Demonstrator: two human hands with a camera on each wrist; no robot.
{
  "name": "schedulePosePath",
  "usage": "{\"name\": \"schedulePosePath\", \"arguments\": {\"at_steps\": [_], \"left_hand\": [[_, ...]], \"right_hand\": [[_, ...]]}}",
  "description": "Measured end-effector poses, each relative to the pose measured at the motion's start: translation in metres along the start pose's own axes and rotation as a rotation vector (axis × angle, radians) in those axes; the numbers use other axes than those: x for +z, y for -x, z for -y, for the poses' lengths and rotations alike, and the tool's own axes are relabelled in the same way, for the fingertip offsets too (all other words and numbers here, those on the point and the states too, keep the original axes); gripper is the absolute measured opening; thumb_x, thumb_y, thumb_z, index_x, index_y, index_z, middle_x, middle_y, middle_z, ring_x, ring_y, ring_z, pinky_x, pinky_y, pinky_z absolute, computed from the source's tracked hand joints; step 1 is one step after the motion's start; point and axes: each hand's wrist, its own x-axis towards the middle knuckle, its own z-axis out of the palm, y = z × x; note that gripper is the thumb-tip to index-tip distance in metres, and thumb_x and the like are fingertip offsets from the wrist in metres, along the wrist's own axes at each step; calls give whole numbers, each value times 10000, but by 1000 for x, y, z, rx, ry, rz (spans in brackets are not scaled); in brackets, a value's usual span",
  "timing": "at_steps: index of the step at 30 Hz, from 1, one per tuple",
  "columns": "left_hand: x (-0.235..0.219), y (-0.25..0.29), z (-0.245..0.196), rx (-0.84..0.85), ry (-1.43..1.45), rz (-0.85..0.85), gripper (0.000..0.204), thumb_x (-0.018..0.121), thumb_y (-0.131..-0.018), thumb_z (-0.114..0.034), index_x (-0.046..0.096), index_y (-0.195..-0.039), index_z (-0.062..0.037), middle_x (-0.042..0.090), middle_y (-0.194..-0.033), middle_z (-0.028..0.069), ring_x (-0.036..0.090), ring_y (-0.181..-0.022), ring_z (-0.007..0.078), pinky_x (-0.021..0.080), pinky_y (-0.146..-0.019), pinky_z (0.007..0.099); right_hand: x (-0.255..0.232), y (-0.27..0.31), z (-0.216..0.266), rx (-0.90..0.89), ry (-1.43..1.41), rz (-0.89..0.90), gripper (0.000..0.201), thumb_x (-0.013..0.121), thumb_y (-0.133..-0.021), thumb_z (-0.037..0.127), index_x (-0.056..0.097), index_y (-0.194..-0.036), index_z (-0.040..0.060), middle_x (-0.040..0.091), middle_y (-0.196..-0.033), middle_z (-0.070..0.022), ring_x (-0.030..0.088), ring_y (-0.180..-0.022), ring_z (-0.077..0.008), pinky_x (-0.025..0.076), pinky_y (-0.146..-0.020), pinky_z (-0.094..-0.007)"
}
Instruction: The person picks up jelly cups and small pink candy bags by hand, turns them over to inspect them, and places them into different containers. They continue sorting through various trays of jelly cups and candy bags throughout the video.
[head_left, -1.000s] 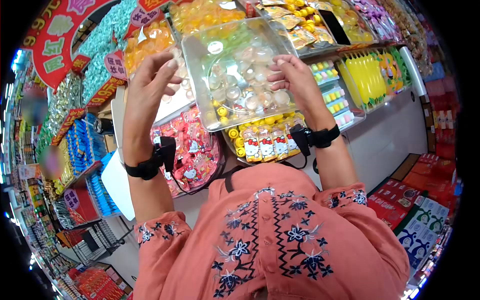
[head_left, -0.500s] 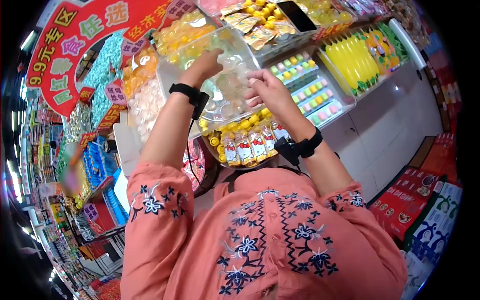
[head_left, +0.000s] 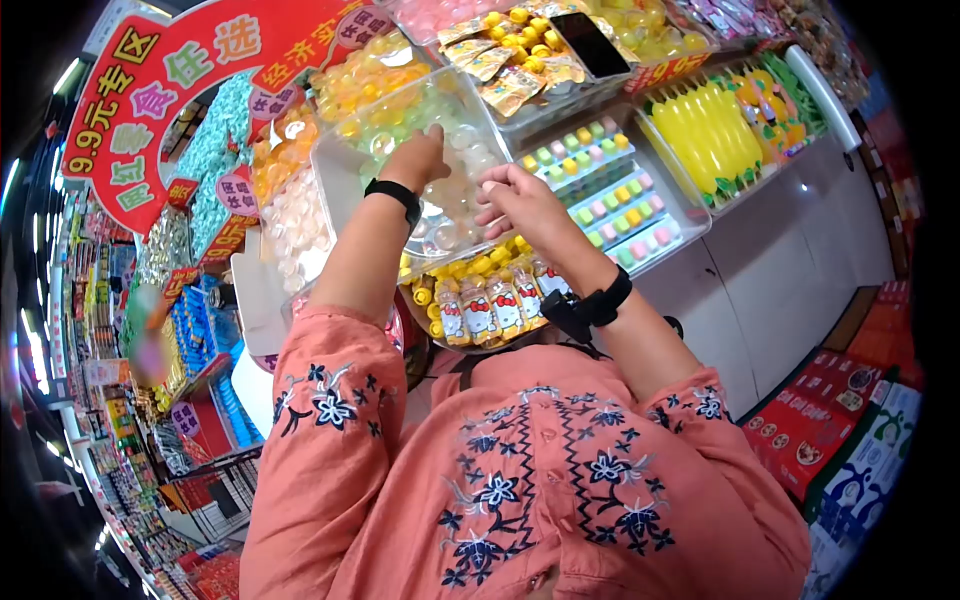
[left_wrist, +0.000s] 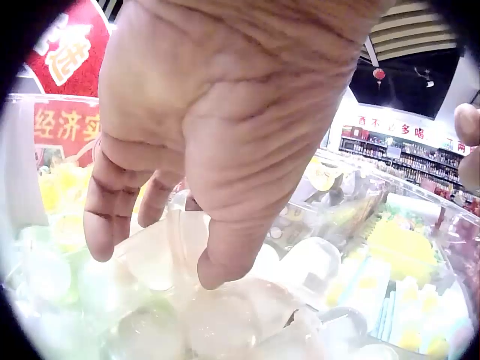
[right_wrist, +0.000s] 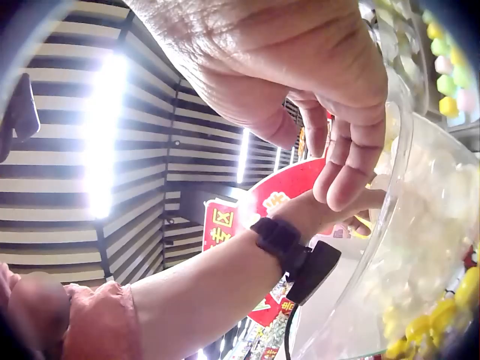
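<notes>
Fingers (left_wrist: 112, 225) of the left hand (head_left: 418, 158) hang loosely curled, tips dipping among clear jelly cups (left_wrist: 217, 315) inside a transparent bin (head_left: 330, 165), nothing visibly clamped yet. At three o'clock, the right hand (head_left: 520, 205) hovers by the bin's rim, its fingers (right_wrist: 345, 169) relaxed, slightly apart and empty. The step looks like picking jellies from the bin; closing on one cup likely comes next. Cartoon-cat bottles (head_left: 480, 305) line the shelf at six o'clock.
</notes>
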Motion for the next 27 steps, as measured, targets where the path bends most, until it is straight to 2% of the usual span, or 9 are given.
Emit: {"name": "schedulePosePath", "arguments": {"at_steps": [4,7,10,13,17,20,23,26,27], "left_hand": [[-8,12,-5,-48,-37,39,572,730,-761,-192,491,-1273,-100,531,-1220,287,602,-1061,437,509,-902,449],[-13,18,-7,-36,-59,60,613,739,-760,-198,484,-1314,-144,547,-1210,281,598,-1085,424,505,-910,453],[2,6,1,-46,-43,54,632,745,-755,-191,493,-1334,-178,560,-1189,275,592,-1096,422,501,-915,457],[2,4,6,-18,9,40,641,760,-742,-186,503,-1329,-158,570,-1192,265,594,-1095,422,498,-920,455],[1,4,16,1,103,25,629,751,-724,-143,499,-1296,-71,620,-1139,259,607,-1080,405,506,-890,457],[8,1,29,23,165,-114,621,736,-701,-123,487,-1261,-22,631,-1053,280,623,-972,431,512,-840,448],[3,12,35,-67,222,-271,597,743,-705,-114,494,-1237,-5,635,-1030,271,653,-905,399,535,-755,418],[-12,31,38,-130,465,-191,585,738,-755,-153,479,-1246,31,632,-1088,297,643,-973,407,505,-854,478],[-20,40,38,-156,646,-168,585,734,-777,-214,481,-1248,24,637,-1091,280,655,-928,367,517,-807,455]], "right_hand": [[0,-3,1,5,-52,35,286,535,-931,190,537,-1135,-10,615,-951,-95,676,-774,-183,549,-609,-274],[0,-5,-1,15,-46,53,285,529,-937,200,537,-1129,-10,610,-948,-96,677,-774,-191,554,-617,-280],[-1,-3,0,42,-77,45,288,519,-941,200,535,-1135,-12,614,-966,-106,677,-786,-197,558,-624,-287],[-8,-5,-5,36,-79,38,288,523,-936,188,532,-1142,-13,620,-994,-120,678,-798,-203,560,-629,-290],[-7,-5,-1,43,-73,33,286,528,-939,178,530,-1151,-14,625,-1012,-135,674,-802,-202,555,-638,-285],[2,-12,-3,37,-99,58,268,529,-945,186,530,-1134,-4,615,-995,-126,666,-801,-199,555,-647,-286],[16,-17,-5,30,-99,75,266,529,-963,215,524,-1118,-2,600,-1011,-129,659,-815,-201,564,-653,-290],[34,-21,-5,27,-101,72,293,530,-973,228,512,-1141,-11,594,-1013,-129,658,-819,-200,571,-660,-290],[39,-24,-7,16,-115,71,303,533,-972,230,509,-1155,-11,594,-1024,-130,658,-826,-201,572,-660,-289]]}}
